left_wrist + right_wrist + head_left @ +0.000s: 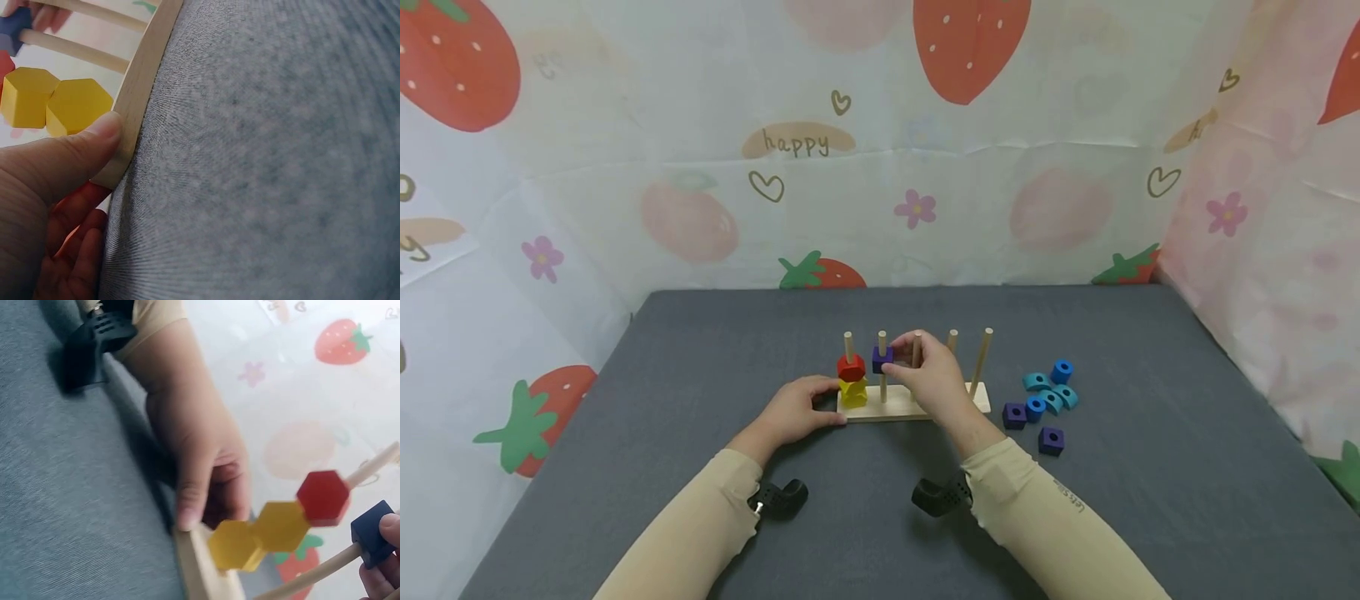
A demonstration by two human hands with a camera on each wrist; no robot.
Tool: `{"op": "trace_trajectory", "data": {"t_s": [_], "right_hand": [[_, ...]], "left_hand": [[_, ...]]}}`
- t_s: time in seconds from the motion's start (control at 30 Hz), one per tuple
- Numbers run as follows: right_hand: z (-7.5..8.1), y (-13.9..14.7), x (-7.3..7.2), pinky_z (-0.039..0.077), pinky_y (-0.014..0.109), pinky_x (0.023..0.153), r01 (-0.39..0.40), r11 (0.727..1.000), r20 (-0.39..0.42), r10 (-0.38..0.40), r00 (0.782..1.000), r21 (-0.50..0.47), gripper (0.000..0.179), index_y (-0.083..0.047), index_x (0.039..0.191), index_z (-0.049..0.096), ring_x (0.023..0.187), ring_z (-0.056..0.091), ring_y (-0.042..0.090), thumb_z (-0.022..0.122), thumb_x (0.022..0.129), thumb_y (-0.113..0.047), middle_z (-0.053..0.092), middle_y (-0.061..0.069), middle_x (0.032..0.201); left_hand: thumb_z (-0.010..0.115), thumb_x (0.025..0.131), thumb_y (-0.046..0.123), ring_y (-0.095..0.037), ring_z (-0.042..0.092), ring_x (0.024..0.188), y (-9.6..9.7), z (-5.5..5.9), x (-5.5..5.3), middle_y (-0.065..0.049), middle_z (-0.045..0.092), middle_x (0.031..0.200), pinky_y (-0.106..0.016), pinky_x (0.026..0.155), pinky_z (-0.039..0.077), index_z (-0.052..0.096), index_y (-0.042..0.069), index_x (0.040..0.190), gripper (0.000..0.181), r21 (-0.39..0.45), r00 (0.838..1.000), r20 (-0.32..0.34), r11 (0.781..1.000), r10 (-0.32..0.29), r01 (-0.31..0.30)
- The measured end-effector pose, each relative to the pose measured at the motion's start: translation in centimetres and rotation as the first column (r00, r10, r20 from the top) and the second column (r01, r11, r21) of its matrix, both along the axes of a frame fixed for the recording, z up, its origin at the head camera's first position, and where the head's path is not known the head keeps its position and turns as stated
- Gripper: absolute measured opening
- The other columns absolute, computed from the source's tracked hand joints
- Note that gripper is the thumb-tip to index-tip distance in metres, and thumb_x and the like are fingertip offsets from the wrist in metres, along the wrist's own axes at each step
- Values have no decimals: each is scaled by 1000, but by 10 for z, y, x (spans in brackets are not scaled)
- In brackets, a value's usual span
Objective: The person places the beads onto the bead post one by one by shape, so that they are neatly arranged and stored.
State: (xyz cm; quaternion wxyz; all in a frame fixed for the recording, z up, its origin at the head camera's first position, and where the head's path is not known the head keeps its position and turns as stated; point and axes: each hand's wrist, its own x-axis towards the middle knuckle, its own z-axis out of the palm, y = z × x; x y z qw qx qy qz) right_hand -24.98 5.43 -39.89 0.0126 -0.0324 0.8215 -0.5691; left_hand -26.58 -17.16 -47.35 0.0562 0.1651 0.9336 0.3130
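A wooden peg stand [895, 408] with several upright pegs lies across the middle of the table. My left hand [790, 412] grips its left end, the thumb [103, 131] on the front edge of the base. On the leftmost peg, a red hexagonal block [324, 497] sits above two yellow hexagonal blocks [281, 526]. My right hand [936, 375] pinches a dark purple cube [880, 361] between thumb and fingers. The second peg from the left runs through this cube, which is partway down with bare peg above and below it.
Right of the stand lie loose blocks: purple cubes [1051, 441], blue cylinders [1062, 372] and several teal curved blocks [1037, 382]. Dark grey cloth [700, 358] covers the table. A strawberry-print curtain [970, 233] hangs behind and at both sides.
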Motion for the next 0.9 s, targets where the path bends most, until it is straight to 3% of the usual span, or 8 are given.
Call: {"op": "trace_trajectory", "data": {"t_s": [0.53,0.9], "right_hand": [[-40,0,2,47,40,85,-2,1000,75,2,997,-2,25,-12,100,61,95,60,20,72,78,-12,63,3,100],[-49,3,1,50,37,83,-50,999,53,49,997,6,21,-8,98,61,95,62,22,69,79,-4,64,6,100]], "left_hand": [[75,73,37,-22,52,112,1,1,1,-2,58,121,-41,96,41,59,15,122,55,0,1000,-10,1000,-7,7],[74,74,37,-23,51,114,0,1,1,-4,56,124,-42,98,39,58,13,124,57,-17,1000,-18,1000,-15,14]]}}
